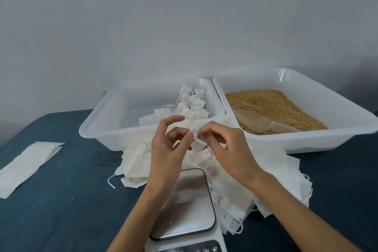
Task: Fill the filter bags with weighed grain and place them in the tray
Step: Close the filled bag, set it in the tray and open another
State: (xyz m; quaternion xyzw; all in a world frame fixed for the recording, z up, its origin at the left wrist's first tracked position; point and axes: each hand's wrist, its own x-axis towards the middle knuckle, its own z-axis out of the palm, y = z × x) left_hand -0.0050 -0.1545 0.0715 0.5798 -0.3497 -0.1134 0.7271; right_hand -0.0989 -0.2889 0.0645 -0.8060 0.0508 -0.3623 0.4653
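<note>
Head-camera view: a small white paper filter bag [195,138] is held above the flat steel platform of a white digital kitchen scale [185,208], which serves as the landmark. The left hand [170,145] is seen with its thumb and fingers curled, the bag's left edge being pinched between fingertips. The right hand [227,147] is likewise curled, and the bag's right edge is pinched between its thumb and forefinger, so that the bag is stretched between the two hands, just beyond the scale's far edge. Whether the bag's mouth is open cannot be told. A loose heap of flat white empty filter bags [255,186] with drawstrings is spread behind and to the right of the scale. Beyond the scale, a translucent white plastic tray [106,120] is seen holding a cluster of filled white bags [192,106]. Beyond and to the right of the scale, a second translucent white tray [327,108] is filled with golden-brown grain [272,104], in which a clear plastic scoop [257,120] is lying. Far left of the scale, a long white paper sleeve [28,165] is laid on the dark teal tablecloth [71,200].
</note>
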